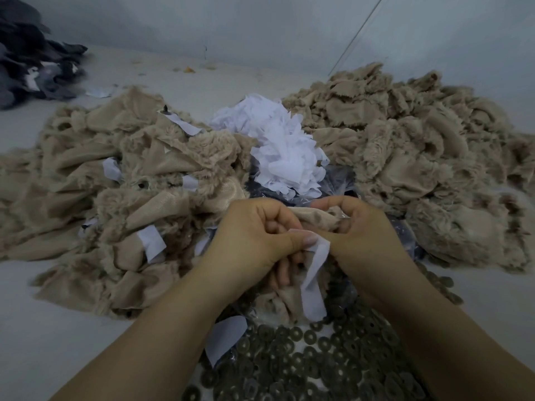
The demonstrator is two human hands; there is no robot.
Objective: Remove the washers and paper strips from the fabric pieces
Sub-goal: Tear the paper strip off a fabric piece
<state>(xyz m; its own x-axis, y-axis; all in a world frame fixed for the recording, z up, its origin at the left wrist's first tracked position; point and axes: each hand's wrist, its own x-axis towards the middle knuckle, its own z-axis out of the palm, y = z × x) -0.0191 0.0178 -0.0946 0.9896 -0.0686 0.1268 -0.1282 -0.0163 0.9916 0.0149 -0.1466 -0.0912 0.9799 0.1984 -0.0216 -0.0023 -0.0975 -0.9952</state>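
1. two heaps tell the progress: the fabric pile on the left [115, 180] carries white strips on several pieces and, as i judge it, waits to be stripped, while the fabric pile on the right [405, 157] shows no paper and looks finished.
2. between them sits a mound of removed paper strips [278, 146], and near the bottom edge lies a spread of dark washers [304, 360], many of them, so a good share of the work seems done.
3. both hands are at the middle, close together, working one fabric piece [315, 219] just above the washers.
4. the left hand [257, 241] is curled, its thumb pressing the top end of a paper strip [314, 280] against the fingers.
5. the right hand [359, 227] is curled round the bunched fabric piece, gripping it.
6. the strip's long axis runs from the pinch near the thumbs downward toward the person, its free end hanging low over the washers, slightly bent along the way.
7. whether a washer is on this piece i cannot tell; it is hidden by the hands.
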